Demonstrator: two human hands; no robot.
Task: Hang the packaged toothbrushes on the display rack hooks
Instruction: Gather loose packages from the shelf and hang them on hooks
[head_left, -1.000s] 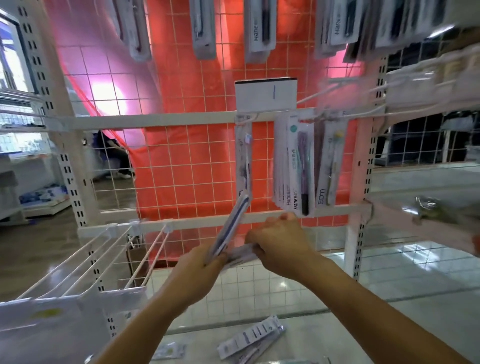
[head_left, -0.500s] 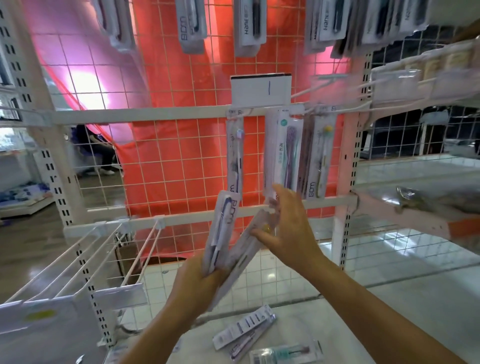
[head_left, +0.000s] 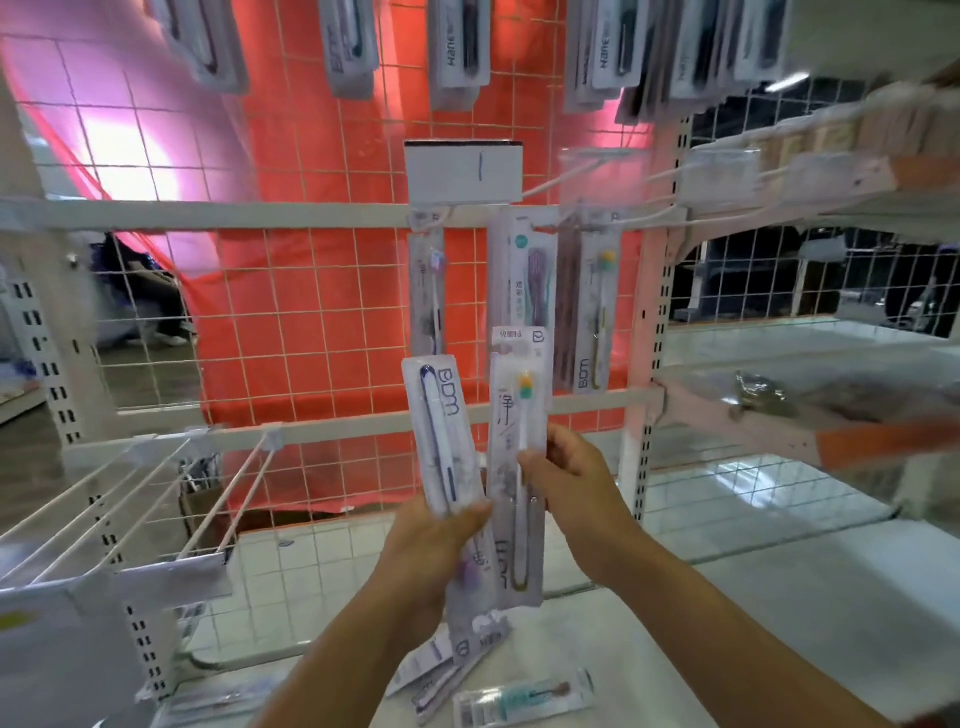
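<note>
My left hand (head_left: 434, 540) grips a bunch of packaged toothbrushes, the front one a pack with a dark blue brush (head_left: 441, 431), held upright below the hooks. My right hand (head_left: 566, 478) pinches a separate pack with a yellow-and-green-headed brush (head_left: 519, 441) by its middle, upright, just right of the bunch. On the white rail (head_left: 260, 215) above, hooks carry hung packs: a single pack (head_left: 428, 291) on the left, a purple-brush stack (head_left: 527, 275) and a yellow-headed pack (head_left: 597, 306) on the right. A white label card (head_left: 462, 171) sits over the hooks.
More packs hang along the top row (head_left: 457, 47). Loose packs (head_left: 519, 699) lie on the shelf below my arms. A slanted wire rack (head_left: 130, 493) juts out at the left, and shelving (head_left: 779, 415) stands to the right. Red mesh backs the grid.
Both hands have risen. My right hand has drawn one yellow-headed pack out of the bunch and turned it upright; the left-hand bunch now stands upright too.
</note>
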